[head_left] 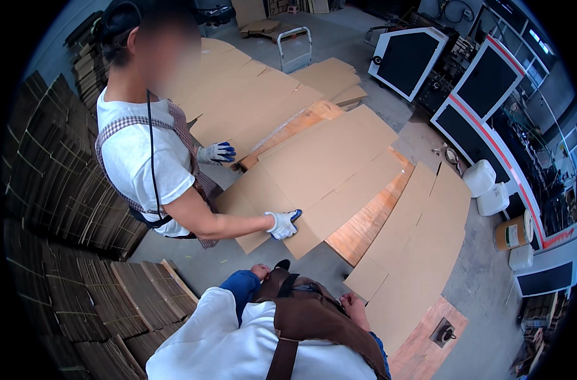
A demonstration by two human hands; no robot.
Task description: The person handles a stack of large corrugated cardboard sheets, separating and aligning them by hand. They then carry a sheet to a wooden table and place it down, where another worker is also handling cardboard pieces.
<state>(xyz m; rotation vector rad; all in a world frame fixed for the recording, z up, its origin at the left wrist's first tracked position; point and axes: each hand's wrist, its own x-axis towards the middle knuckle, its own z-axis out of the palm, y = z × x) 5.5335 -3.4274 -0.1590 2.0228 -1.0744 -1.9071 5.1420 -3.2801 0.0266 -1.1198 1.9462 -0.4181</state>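
My left hand [261,271] is held close to my waist at the edge of my brown apron [317,316], its fingers curled. My right hand [353,307] is at the apron's other side, fingers bent in, beside a long flat cardboard sheet [407,253]. Whatever either hand may hold is too small or hidden to make out. Ahead of me, a large creased cardboard sheet [332,158] lies on a wooden table [372,218]. A co-worker [146,145] in a checked apron presses one gloved hand [283,224] on that sheet; the other gloved hand [217,153] hovers over its far edge.
Bundled cardboard stacks [67,190] line the left side. More flat sheets [238,95] lie beyond the co-worker. A white-framed machine [478,114] stands at right, near white jugs [491,197] and a brown drum [514,231]. A trolley [294,50] stands at the back.
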